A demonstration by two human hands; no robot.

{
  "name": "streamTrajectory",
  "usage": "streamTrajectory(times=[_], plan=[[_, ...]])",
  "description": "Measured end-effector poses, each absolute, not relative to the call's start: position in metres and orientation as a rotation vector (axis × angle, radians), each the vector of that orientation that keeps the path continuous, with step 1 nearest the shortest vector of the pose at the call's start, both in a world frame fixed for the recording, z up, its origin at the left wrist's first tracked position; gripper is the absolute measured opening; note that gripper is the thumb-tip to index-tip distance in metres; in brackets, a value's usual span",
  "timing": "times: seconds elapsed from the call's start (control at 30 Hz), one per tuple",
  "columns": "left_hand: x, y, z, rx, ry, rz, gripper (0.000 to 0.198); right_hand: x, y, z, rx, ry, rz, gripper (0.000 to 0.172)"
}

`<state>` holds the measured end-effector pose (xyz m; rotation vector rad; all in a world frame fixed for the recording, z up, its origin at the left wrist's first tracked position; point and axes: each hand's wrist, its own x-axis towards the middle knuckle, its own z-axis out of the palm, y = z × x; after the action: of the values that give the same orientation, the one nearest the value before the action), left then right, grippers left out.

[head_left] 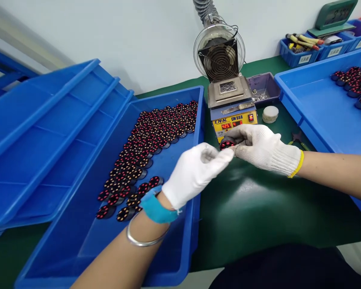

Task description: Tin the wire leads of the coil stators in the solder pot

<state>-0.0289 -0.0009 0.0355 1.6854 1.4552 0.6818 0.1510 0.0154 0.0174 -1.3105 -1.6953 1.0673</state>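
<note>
Black round part (228, 143) with red marks sits pinched in the gloved right hand (264, 149), right in front of a yellow-fronted unit (233, 120). Just beside it is the gloved left hand (195, 170); whether that one grasps anything, I cannot tell. Left of the grip, a blue tray (176, 160) bears rows of similar parts; farther right, a second tray (313, 100) bears more. This piece seems mid-handling; which batch is finished and which remains is unclear.

Light bright, diffuse. Hazy glare patch on mat (248, 190); faint, soft shadow on wall (159, 44). Left glove (195, 172) nearly washed out. Clock (335, 15) digits blurred. Wide-angle stretch toward edges.
</note>
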Motion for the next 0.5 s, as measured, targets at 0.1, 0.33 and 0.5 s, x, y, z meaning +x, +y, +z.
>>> streamTrajectory(times=[0.1,0.33,0.5], plan=[[-0.017,-0.007,0.033,1.667,1.425,0.663,0.035,0.151,0.015,0.018,-1.332,-1.688,1.073,0.032],[-0.029,-0.010,0.051,1.652,1.343,0.461,0.036,0.151,0.017,0.025,-1.401,-1.595,1.104,0.024],[-0.021,-0.003,0.033,1.639,1.514,0.781,0.033,0.149,0.015,0.022,-1.341,-1.607,1.134,0.024]])
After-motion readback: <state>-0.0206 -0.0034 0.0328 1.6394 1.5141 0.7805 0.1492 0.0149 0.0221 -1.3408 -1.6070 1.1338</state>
